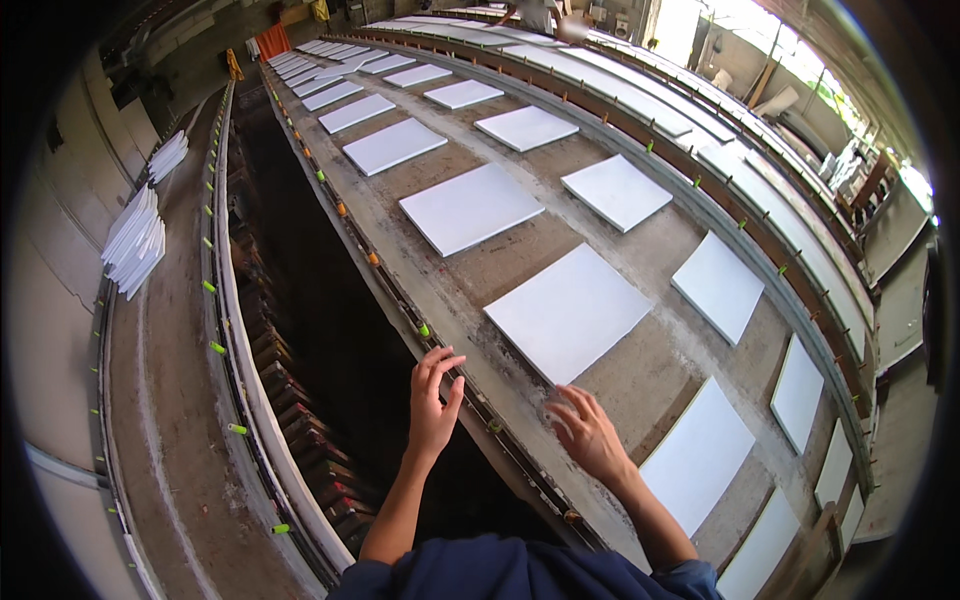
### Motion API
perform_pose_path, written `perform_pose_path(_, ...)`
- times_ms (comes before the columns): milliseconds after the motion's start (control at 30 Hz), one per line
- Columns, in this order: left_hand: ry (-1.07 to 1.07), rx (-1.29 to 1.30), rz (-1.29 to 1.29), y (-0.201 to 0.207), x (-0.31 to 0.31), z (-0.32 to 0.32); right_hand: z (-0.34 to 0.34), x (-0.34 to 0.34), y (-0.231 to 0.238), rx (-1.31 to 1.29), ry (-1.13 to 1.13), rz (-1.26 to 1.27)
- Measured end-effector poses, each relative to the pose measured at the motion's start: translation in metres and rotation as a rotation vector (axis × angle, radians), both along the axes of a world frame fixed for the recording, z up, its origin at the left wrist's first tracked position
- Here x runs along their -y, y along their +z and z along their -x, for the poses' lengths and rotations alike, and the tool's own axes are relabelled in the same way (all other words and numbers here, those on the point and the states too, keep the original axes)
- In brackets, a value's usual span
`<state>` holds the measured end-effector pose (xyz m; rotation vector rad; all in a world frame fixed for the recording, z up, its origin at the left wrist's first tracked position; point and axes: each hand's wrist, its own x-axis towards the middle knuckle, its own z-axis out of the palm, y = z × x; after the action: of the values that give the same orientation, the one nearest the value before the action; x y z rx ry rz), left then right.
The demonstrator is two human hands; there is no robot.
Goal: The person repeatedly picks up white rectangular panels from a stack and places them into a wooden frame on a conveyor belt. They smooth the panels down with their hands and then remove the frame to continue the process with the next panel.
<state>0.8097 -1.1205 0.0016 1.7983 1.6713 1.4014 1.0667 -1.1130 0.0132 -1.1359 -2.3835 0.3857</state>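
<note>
Flat white rectangular sheets lie spaced out on a long, dusty table (480, 290). Over the near edge of this table hovers my left hand (432, 405), its fingers loosely bent and apart, holding nothing. My right hand (588, 435) is just above the tabletop, close to the near corner of a large white sheet (568, 312). Its fingers are curved and slightly spread, and I see nothing in them; whether a fingertip touches the sheet's corner I cannot tell. Another white sheet (698, 458) lies to the right of this hand.
Bright green and orange clips (424, 330) line the table's edge rail. A dark aisle (330, 290) separates it from a second long table (180, 420) on the left, bearing a stack of white sheets (135, 240). More tables with white sheets (640, 100) stand beyond, where a person (537, 16) is partly visible.
</note>
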Motion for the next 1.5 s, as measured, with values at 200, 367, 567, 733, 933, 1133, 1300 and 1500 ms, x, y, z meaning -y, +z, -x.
perform_pose_path(200, -0.006, -0.141, -0.009, 0.002, -0.014, -0.006, -0.007, -0.031, -0.016, -0.048, 0.026, 0.016)
perform_pose_path(367, -0.014, -0.184, -0.008, 0.009, -0.039, 0.009, 0.016, -0.048, -0.015, -0.055, 0.116, 0.122)
perform_pose_path(567, -0.024, -0.257, -0.066, 0.013, -0.093, 0.065, 0.069, -0.070, -0.016, -0.043, 0.043, 0.144)
perform_pose_path(733, -0.146, -0.210, -0.092, 0.015, -0.159, 0.124, 0.133, -0.094, -0.005, -0.082, -0.076, 0.214)
perform_pose_path(933, -0.358, -0.188, -0.094, 0.000, -0.228, 0.172, 0.213, -0.126, 0.000, -0.060, -0.346, 0.243)
perform_pose_path(1133, -0.709, -0.183, -0.106, 0.006, -0.276, 0.157, 0.249, -0.138, 0.000, -0.067, -0.649, 0.150)
perform_pose_path(1300, -0.885, -0.294, -0.100, 0.003, -0.307, 0.154, 0.258, -0.142, -0.008, -0.121, -0.872, 0.115)
perform_pose_path(1500, -0.985, -0.371, -0.047, 0.023, -0.337, 0.185, 0.275, -0.160, -0.009, -0.158, -1.041, 0.068)
